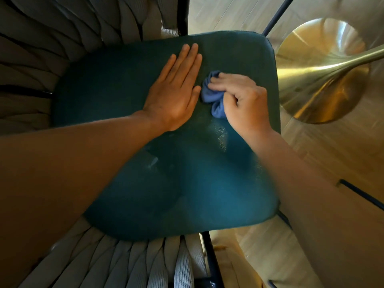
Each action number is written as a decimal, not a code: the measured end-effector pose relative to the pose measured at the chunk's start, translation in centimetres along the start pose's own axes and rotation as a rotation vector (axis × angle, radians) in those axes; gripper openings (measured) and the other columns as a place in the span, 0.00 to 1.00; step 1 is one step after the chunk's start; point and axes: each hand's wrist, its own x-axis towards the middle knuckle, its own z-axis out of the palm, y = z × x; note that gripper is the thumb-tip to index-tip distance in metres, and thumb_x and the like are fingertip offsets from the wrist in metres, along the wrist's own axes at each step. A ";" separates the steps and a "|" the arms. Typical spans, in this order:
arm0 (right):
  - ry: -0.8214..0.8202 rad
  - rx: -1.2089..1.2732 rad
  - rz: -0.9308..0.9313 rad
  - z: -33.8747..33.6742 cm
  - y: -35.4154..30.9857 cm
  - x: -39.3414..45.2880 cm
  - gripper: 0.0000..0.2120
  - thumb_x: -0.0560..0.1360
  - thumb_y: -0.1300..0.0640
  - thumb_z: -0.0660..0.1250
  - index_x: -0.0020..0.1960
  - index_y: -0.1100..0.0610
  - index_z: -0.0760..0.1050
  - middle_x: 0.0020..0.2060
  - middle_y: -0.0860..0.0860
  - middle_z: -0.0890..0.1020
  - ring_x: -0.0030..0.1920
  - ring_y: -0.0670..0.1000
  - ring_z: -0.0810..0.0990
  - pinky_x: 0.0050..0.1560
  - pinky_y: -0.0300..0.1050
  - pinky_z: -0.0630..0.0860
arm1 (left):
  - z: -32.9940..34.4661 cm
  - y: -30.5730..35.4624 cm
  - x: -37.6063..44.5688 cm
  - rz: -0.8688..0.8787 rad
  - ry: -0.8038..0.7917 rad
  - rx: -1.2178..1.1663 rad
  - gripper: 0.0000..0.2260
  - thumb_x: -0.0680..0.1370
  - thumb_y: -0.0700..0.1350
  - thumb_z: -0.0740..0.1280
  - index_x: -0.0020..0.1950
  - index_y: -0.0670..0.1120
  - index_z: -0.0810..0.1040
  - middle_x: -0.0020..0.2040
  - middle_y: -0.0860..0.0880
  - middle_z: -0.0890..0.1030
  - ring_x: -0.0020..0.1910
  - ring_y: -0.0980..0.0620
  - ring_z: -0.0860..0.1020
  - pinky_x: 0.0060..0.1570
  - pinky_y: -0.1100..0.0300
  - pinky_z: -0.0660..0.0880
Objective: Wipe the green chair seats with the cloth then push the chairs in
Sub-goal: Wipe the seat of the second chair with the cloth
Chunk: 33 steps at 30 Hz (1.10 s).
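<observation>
On the green chair seat (166,173), wiping is under way, and it is probably best done by keeping the blue cloth (209,94) bunched and pressed flat, working in overlapping strokes out to the edges. The right hand (243,100) is gripping the cloth with curled fingers near the seat's far side, while the left hand (176,90) is lying open beside it, fingers straight, palm pressing the cushion.

Both bare forearms extend forward into view from the lower corners. The left hand (176,91) lies palm-down, fingers straight and held together, thumb alongside. The right hand (243,100) sits just beside it, knuckles raised, fingers curled and gripping a bunched blue fabric cloth (212,96). Wrists are nearly level.
</observation>
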 end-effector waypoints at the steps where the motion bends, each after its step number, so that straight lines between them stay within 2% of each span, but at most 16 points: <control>1: -0.028 0.017 -0.003 -0.4 0.0 -0.7 0.18 0.72 0.72 0.61 0.51 0.61 0.86 0.52 0.52 0.87 0.59 0.51 0.83 0.62 0.52 0.77 | -0.1 0.0 0.0 -0.002 -0.005 -0.004 0.27 0.86 0.49 0.48 0.82 0.37 0.51 0.83 0.39 0.50 0.82 0.42 0.47 0.81 0.47 0.47; 7: -0.206 0.080 0.014 -3.3 -0.5 -3.8 0.19 0.70 0.74 0.60 0.47 0.60 0.87 0.48 0.51 0.87 0.55 0.49 0.84 0.61 0.51 0.78 | -0.6 0.5 0.1 -0.013 0.005 -0.012 0.27 0.85 0.47 0.51 0.82 0.36 0.53 0.83 0.39 0.51 0.82 0.41 0.48 0.81 0.46 0.46; 11: -0.434 0.176 0.133 -6.9 -0.1 -3.1 0.18 0.70 0.69 0.60 0.47 0.58 0.87 0.48 0.51 0.87 0.55 0.46 0.84 0.62 0.47 0.78 | -0.6 2.2 0.8 0.114 -0.001 -0.018 0.27 0.85 0.47 0.52 0.81 0.35 0.55 0.82 0.38 0.53 0.82 0.41 0.49 0.81 0.47 0.47; 12: -0.408 0.202 0.193 -7.7 0.0 -2.7 0.18 0.72 0.69 0.60 0.49 0.57 0.86 0.49 0.52 0.86 0.55 0.45 0.84 0.62 0.46 0.78 | -0.5 2.8 1.1 0.134 -0.005 -0.025 0.27 0.85 0.47 0.51 0.81 0.35 0.55 0.82 0.38 0.53 0.82 0.41 0.50 0.81 0.47 0.47; 14: -0.224 0.200 0.275 -8.8 0.6 -1.7 0.17 0.75 0.68 0.60 0.53 0.56 0.85 0.53 0.53 0.85 0.57 0.45 0.83 0.63 0.43 0.77 | -0.3 4.0 2.1 0.145 0.002 -0.045 0.27 0.85 0.47 0.51 0.81 0.35 0.55 0.82 0.38 0.53 0.82 0.41 0.50 0.81 0.47 0.48; 16: 0.014 0.072 0.277 -8.6 1.5 0.0 0.17 0.76 0.67 0.59 0.57 0.59 0.83 0.57 0.54 0.84 0.62 0.47 0.81 0.67 0.42 0.74 | 0.0 5.0 3.1 0.138 0.014 -0.059 0.26 0.85 0.47 0.51 0.81 0.35 0.55 0.82 0.38 0.53 0.82 0.41 0.50 0.81 0.47 0.49; 18: 0.151 -0.022 0.304 -7.2 2.4 1.9 0.19 0.76 0.67 0.58 0.63 0.61 0.79 0.64 0.55 0.80 0.68 0.51 0.76 0.72 0.43 0.69 | 0.3 5.7 3.8 0.112 0.003 -0.061 0.26 0.86 0.47 0.51 0.81 0.35 0.54 0.82 0.38 0.52 0.82 0.41 0.49 0.81 0.48 0.48; 20: 0.126 0.006 0.409 -5.4 2.8 3.2 0.25 0.76 0.67 0.58 0.73 0.64 0.70 0.71 0.59 0.73 0.74 0.54 0.69 0.76 0.42 0.62 | 0.7 6.0 4.1 0.094 -0.016 -0.038 0.27 0.86 0.48 0.50 0.81 0.35 0.53 0.83 0.38 0.52 0.82 0.42 0.49 0.81 0.47 0.47; 22: 0.053 0.006 0.472 -4.0 3.0 3.4 0.28 0.77 0.64 0.57 0.77 0.64 0.63 0.75 0.59 0.68 0.76 0.55 0.65 0.77 0.39 0.58 | 1.0 6.1 4.1 0.087 -0.038 -0.003 0.27 0.86 0.49 0.48 0.82 0.36 0.52 0.83 0.39 0.50 0.82 0.42 0.47 0.81 0.47 0.47; 25: 0.043 -0.035 0.438 -3.7 3.3 2.5 0.26 0.78 0.64 0.57 0.76 0.63 0.66 0.74 0.58 0.70 0.76 0.54 0.67 0.74 0.32 0.56 | 1.0 6.1 4.0 0.086 -0.046 0.019 0.27 0.86 0.49 0.47 0.82 0.36 0.51 0.83 0.39 0.50 0.82 0.42 0.47 0.81 0.47 0.47; 26: 0.053 -0.045 0.399 -3.9 3.2 1.8 0.26 0.78 0.65 0.57 0.75 0.63 0.67 0.74 0.58 0.71 0.75 0.54 0.68 0.75 0.33 0.57 | 1.0 6.2 4.0 0.083 -0.050 0.027 0.27 0.86 0.49 0.47 0.82 0.36 0.51 0.83 0.39 0.49 0.82 0.42 0.47 0.81 0.47 0.47; 29: 0.052 -0.091 0.264 -4.4 2.9 -1.1 0.24 0.76 0.66 0.57 0.71 0.63 0.74 0.70 0.58 0.75 0.72 0.55 0.72 0.76 0.45 0.64 | 0.9 6.5 4.0 0.071 -0.077 0.047 0.27 0.86 0.49 0.46 0.82 0.36 0.50 0.83 0.39 0.48 0.82 0.42 0.45 0.81 0.47 0.46; 33: -0.008 -0.098 0.167 -5.0 2.3 -4.4 0.22 0.74 0.68 0.58 0.64 0.63 0.80 0.64 0.56 0.81 0.68 0.54 0.77 0.71 0.52 0.71 | 0.3 6.6 3.9 0.055 -0.101 0.025 0.28 0.84 0.47 0.48 0.82 0.36 0.49 0.83 0.39 0.47 0.82 0.42 0.45 0.81 0.47 0.45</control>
